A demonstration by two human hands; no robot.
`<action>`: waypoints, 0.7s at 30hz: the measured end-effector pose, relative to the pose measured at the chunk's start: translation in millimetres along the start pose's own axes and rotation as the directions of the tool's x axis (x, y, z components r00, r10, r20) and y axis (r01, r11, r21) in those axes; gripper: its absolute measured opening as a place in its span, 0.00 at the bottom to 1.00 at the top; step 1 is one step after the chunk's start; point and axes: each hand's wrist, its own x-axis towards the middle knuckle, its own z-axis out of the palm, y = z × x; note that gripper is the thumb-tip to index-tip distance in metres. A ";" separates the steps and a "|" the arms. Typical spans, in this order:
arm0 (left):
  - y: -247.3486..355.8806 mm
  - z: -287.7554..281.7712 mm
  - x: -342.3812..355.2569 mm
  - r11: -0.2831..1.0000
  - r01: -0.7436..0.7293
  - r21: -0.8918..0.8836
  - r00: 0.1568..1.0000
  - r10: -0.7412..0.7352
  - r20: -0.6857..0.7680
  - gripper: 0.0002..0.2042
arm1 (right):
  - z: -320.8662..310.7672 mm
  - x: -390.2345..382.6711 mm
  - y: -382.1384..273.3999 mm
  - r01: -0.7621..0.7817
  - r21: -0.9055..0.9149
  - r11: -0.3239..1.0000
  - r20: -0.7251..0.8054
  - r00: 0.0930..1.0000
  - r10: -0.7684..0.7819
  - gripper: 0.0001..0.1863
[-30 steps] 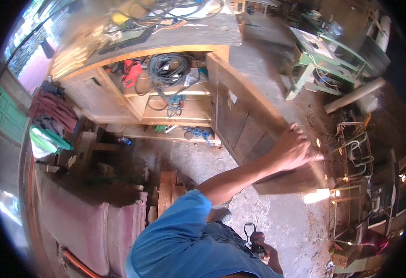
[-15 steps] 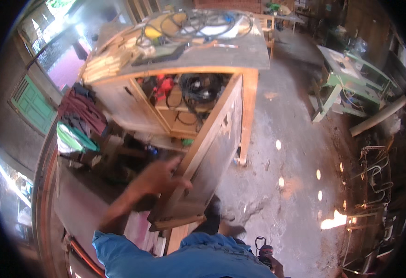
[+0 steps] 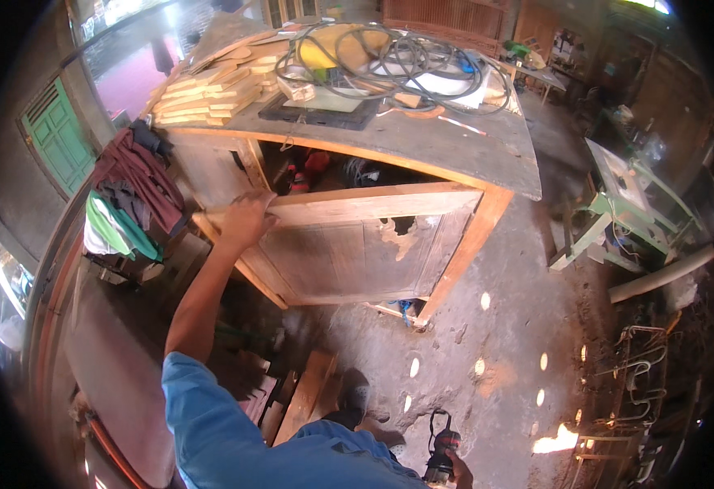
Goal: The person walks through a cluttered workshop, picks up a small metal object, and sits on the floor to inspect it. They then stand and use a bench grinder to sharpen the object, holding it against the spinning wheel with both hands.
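My left hand grips the top corner of a wooden cabinet door, its fingers curled over the edge. The door stands partly open and has a ragged hole in its panel. Behind it, the cabinet's dark inside shows a red object and some dark coils, mostly hidden. Low in the picture, my right hand is closed around a red and black power tool with a dark loop on top. The tool's exact kind is hard to make out.
On the cabinet top lie stacked wood pieces and a tangled black cable. Clothes hang at the left. Planks rest near my feet. A pale green bench stands at the right, with a metal frame nearer.
The cabinet door has swung away from me toward the cabinet, with my left hand on its edge, covering more of the inside. The power tool and right hand show more fully.
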 end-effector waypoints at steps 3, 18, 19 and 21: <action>5.0 49.9 35.9 0.999 0.041 0.013 0.930 -0.033 -0.365 0.33 | 6.8 2.8 25.6 0.031 0.260 0.965 0.181 0.980 -0.081 0.26; 59.8 161.0 122.7 0.913 0.253 -0.320 0.727 -0.398 -0.560 0.40 | 45.5 -74.2 107.0 0.044 0.144 0.989 -0.364 0.931 0.012 0.30; 64.6 160.3 118.4 0.868 0.304 -0.393 0.696 -0.484 -0.531 0.36 | 42.9 -81.0 129.7 0.049 0.163 0.985 -0.370 0.929 0.015 0.31; 85.5 161.6 104.0 0.897 0.199 -0.395 0.648 -0.423 -0.634 0.35 | 41.1 -96.7 186.7 0.060 0.203 0.977 -0.374 0.927 0.021 0.31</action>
